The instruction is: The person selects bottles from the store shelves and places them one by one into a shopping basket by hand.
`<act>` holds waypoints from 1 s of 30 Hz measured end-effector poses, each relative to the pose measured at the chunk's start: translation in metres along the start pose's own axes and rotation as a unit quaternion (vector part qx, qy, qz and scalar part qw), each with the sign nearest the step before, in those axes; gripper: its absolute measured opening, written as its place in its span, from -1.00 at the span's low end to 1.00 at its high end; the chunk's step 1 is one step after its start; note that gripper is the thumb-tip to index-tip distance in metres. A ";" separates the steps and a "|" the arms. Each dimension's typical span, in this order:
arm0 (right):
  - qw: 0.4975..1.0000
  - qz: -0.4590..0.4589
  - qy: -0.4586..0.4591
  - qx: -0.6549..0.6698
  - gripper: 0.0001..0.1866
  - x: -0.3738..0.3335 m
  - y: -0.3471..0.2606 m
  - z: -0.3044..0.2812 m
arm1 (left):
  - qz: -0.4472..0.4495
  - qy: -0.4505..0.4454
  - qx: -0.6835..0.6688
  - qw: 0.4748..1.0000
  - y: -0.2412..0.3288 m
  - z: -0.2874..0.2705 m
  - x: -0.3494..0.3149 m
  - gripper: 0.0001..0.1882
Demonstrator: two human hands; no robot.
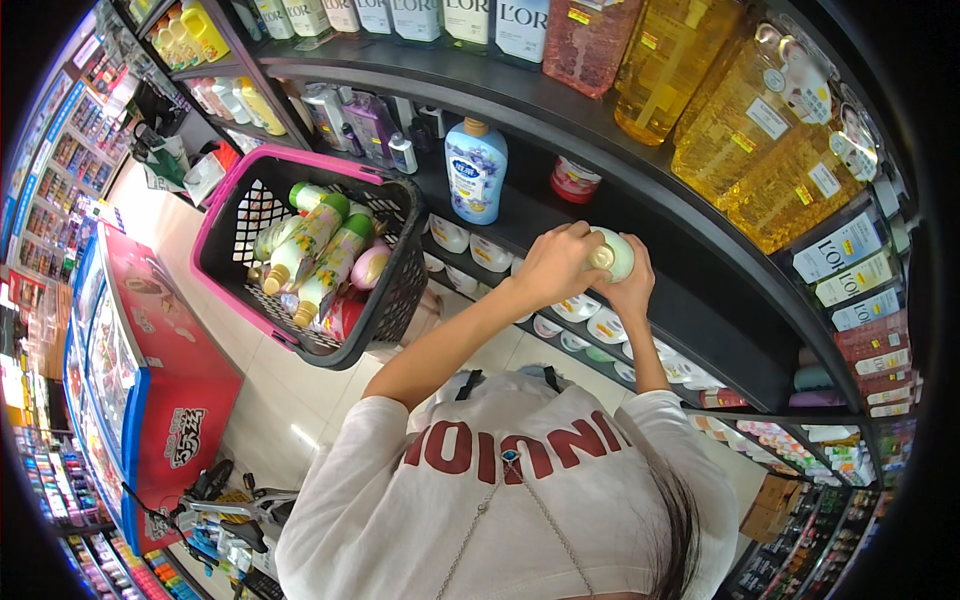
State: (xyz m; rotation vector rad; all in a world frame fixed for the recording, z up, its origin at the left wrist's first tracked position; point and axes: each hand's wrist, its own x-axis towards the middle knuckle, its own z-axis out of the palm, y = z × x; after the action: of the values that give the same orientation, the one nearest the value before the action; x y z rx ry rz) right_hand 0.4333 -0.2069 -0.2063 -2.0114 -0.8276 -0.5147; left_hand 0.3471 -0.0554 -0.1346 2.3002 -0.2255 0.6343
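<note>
Both of my hands are on a pale green bottle (622, 258) with a cream-coloured cap, held over the dark shelf. My left hand (562, 262) closes on it from the left, its fingers by the cap. From the right, my right hand (638, 283) wraps around the bottle's side, and its palm is partly hidden. A blue pump-type bottle (476, 175) with a purple flower label stands on the shelf left of my hands. Just beyond them sits a red jar (575, 181).
A black shopping basket (400, 290) with a pink rim, holding several flowered bottles (320, 245), is at the left. Large amber bottles (765, 130) line the upper shelf. White round tubs (490, 254) sit below. A red freezer (190, 400) stands on the tiled floor (275, 390).
</note>
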 end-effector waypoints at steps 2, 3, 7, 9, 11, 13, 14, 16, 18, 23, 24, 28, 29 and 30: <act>0.999 0.022 -0.003 0.036 -0.29 -0.004 -0.010 0.001 | 0.000 0.005 0.003 1.000 0.007 -0.010 -0.005 -0.65; 0.999 0.017 -0.008 0.039 -0.29 -0.005 -0.017 0.001 | 0.003 0.005 0.004 1.000 0.010 -0.016 -0.007 -0.66; 0.993 0.052 -0.047 0.097 -0.27 -0.003 -0.059 0.002 | 0.010 0.007 0.026 1.000 0.027 -0.053 -0.018 -0.68; 0.989 0.025 -0.069 0.125 -0.28 0.001 -0.080 0.006 | -0.004 0.023 0.048 0.999 0.034 -0.075 -0.028 -0.68; 0.984 0.014 -0.091 0.150 -0.26 0.008 -0.098 0.015 | -0.014 0.040 0.071 0.997 0.040 -0.097 -0.040 -0.68; 0.976 -0.053 -0.098 0.189 -0.24 0.016 -0.119 0.029 | -0.006 0.113 0.087 0.990 0.045 -0.118 -0.058 -0.67; 0.973 -0.058 -0.105 0.196 -0.24 0.020 -0.129 0.035 | -0.004 0.134 0.100 0.986 0.046 -0.128 -0.066 -0.65; 0.959 -0.103 -0.134 0.228 -0.22 0.026 -0.151 0.050 | -0.018 0.162 0.127 0.978 0.054 -0.150 -0.082 -0.64; 0.948 -0.133 -0.146 0.250 -0.21 0.030 -0.172 0.070 | -0.040 0.198 0.166 0.965 0.060 -0.167 -0.101 -0.61; 0.913 -0.229 -0.177 0.287 -0.23 0.032 -0.216 0.117 | -0.108 0.235 0.216 0.942 0.054 -0.196 -0.144 -0.60; 0.907 -0.245 -0.176 0.295 -0.25 0.029 -0.224 0.126 | -0.126 0.244 0.215 0.937 0.053 -0.201 -0.153 -0.59; 0.888 -0.296 -0.174 0.308 -0.30 0.028 -0.250 0.147 | -0.146 0.286 0.252 0.913 0.055 -0.216 -0.176 -0.57; 0.884 -0.298 -0.179 0.312 -0.30 0.029 -0.256 0.151 | -0.155 0.293 0.252 0.909 0.058 -0.219 -0.179 -0.57; 0.880 -0.312 -0.172 0.316 -0.30 0.031 -0.262 0.153 | -0.161 0.296 0.254 0.906 0.057 -0.221 -0.183 -0.57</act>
State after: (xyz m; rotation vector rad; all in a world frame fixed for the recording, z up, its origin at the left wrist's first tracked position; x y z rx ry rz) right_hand 0.2727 0.0370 -0.1187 -1.2114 -1.6439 -0.1787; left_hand 0.0865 0.0526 -0.0561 2.4004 0.6687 1.2854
